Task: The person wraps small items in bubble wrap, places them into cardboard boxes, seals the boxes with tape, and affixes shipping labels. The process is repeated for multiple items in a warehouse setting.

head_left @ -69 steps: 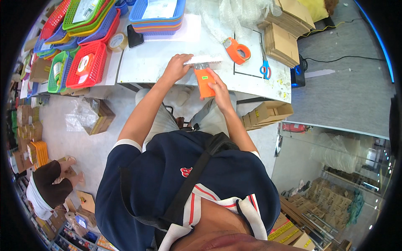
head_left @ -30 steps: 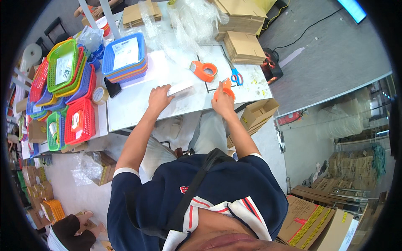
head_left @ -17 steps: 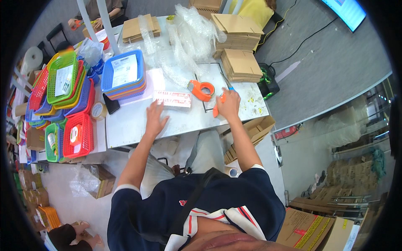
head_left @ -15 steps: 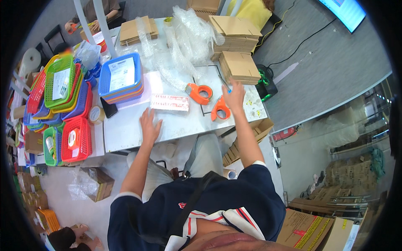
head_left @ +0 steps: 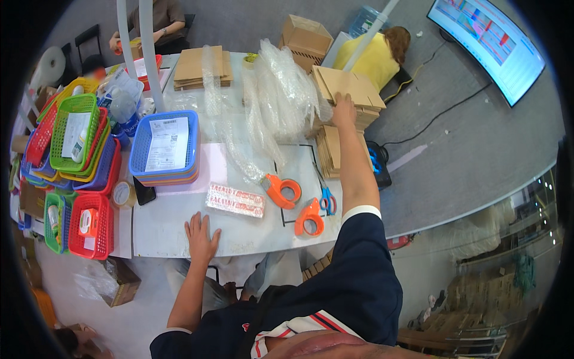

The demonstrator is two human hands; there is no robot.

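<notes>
My right-hand fingers (head_left: 343, 103) rest spread on the tall stack of flattened brown cardboard boxes (head_left: 350, 90), nothing gripped yet. Left hand (head_left: 201, 236) lies flat and empty near the stack, on the white table (head_left: 179, 221). Risk: at full reach, dragging one sheet could topple the stack.

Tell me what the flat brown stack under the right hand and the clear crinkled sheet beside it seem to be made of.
The flat brown stack, touched by the right hand, looks like matte corrugated cardboard: tan, stiff, flap-cut edges. The clear crinkled sheet appears to be glossy plastic bubble wrap, see-through with dimpled texture.
</notes>
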